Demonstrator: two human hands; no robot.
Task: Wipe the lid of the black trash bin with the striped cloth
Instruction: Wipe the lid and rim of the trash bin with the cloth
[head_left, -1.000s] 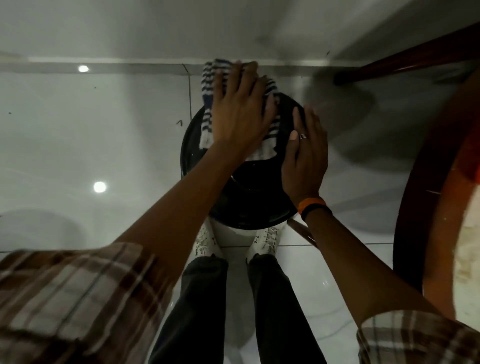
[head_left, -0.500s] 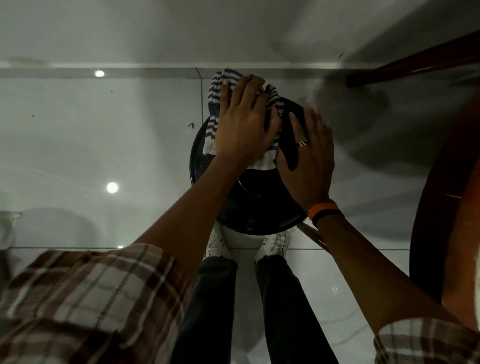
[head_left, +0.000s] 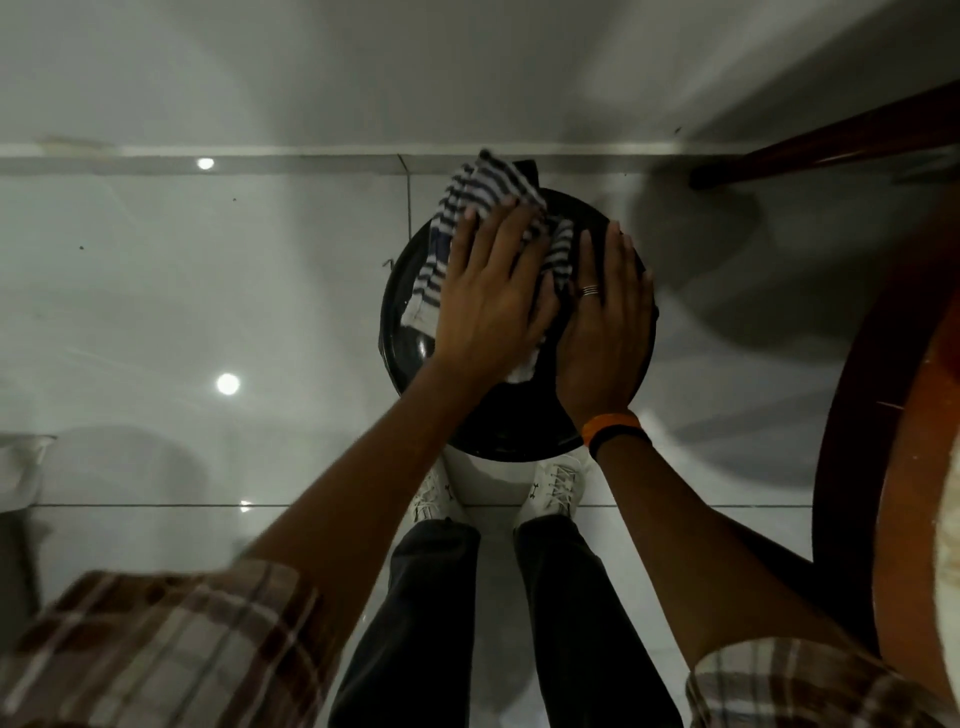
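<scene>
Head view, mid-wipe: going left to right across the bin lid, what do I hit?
bare left part of the black lid → striped cloth → left hand → right hand → wooden table edge

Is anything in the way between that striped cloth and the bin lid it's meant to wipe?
Nothing visible. The left hand presses the striped cloth flat on the black lid; the right hand rests beside it.

Cloth (head_left: 491, 208) on lid (head_left: 415, 358) (left hand (head_left: 493, 296) atop), right hand (head_left: 605, 332) beside.
</scene>
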